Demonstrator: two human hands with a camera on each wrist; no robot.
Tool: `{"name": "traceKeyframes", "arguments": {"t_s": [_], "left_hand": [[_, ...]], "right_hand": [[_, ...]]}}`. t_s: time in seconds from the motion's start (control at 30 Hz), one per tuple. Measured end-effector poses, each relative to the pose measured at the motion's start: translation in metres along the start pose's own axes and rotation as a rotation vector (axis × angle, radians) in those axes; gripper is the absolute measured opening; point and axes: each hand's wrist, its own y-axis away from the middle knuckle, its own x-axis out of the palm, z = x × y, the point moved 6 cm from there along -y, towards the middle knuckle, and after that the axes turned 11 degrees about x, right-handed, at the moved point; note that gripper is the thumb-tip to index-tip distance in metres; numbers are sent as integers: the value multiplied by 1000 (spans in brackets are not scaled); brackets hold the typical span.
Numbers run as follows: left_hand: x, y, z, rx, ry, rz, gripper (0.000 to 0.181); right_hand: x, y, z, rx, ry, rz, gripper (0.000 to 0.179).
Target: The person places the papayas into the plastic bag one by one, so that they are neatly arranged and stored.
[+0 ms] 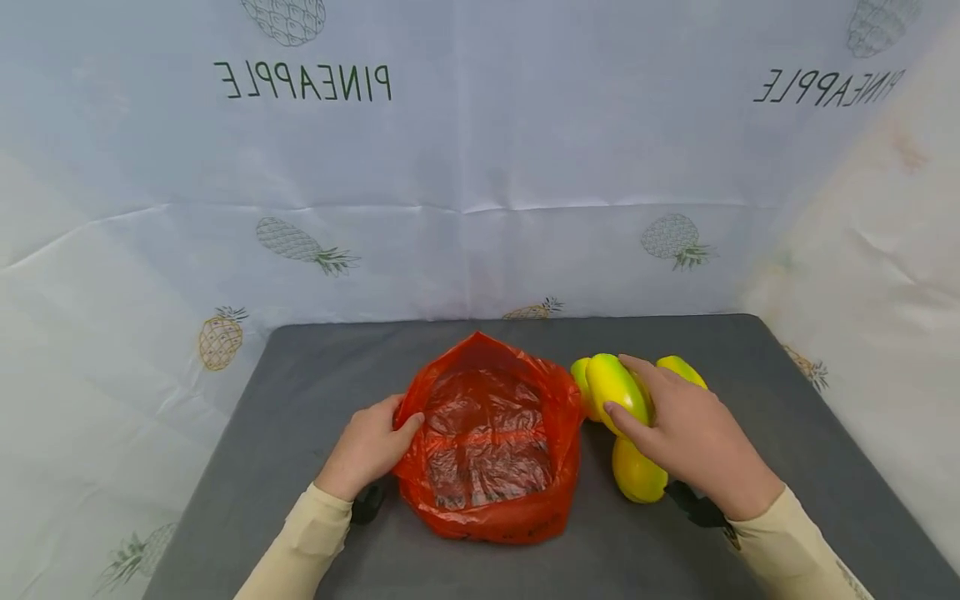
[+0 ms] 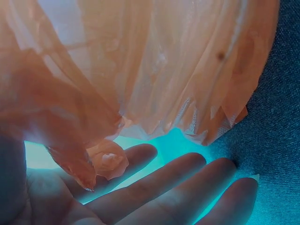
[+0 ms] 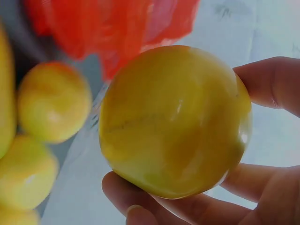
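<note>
**Beside a gaping red bag [image 1: 487, 522], a grip on one smooth fruit**

From the right wrist, the right hand [image 1: 693, 427] grasps the held fruit [image 3: 173, 122] between thumb and fingertips, with no palm behind it. Its skin is glossy and rounded, so a loosened or lopsided pinch could let it slip out and roll. Loose fruits [image 3: 55, 102] crowd close at the side; a knock from the hand could send one of them rolling too.

From the left wrist, the thin film fills most of the picture, and the fingers of the left hand [image 1: 371, 446] lie long beside it. That view is poor for judging pressure, but it seems a light hold; if the film slid free, the rim could sag inward and narrow the mouth.

From the head, the left thumb laps over the bag's left rim, pinching it against the fingers. The bag sits mid-table, its mouth facing up; the held fruit is just right of it, among the others. The table [image 1: 322, 375] is dark grey and looks flat, with rounded far corners, and a rolling fruit would meet no raised edge there. Around it hangs a pale, creased sheet [image 1: 540, 150] printed with pineapples and mirror-reversed lettering [image 1: 303, 82].
</note>
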Motion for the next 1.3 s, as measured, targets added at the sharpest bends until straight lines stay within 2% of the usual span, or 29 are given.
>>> {"name": "traceKeyframes", "arguments": {"t_s": [0.33, 0.5, 0.67, 0.87, 1.0, 1.3], "left_hand": [[-1, -3, 0, 14, 48, -18, 43], [-1, -5, -2, 29, 61, -20, 39], [-4, -4, 0, 17, 81, -21, 38], [-6, -2, 2, 22, 80, -16, 36], [-6, -3, 2, 26, 83, -10, 33], [-5, -2, -1, 54, 73, 6, 32]], "right_hand": [[15, -31, 74, -141, 6, 31, 69], [32, -41, 107, -194, 14, 83, 71], [54, -49, 135, -239, 42, 134, 71], [82, -56, 157, -265, 96, 189, 69], [95, -60, 167, -290, 94, 198, 69], [118, -68, 175, -292, 120, 196, 66]]}}
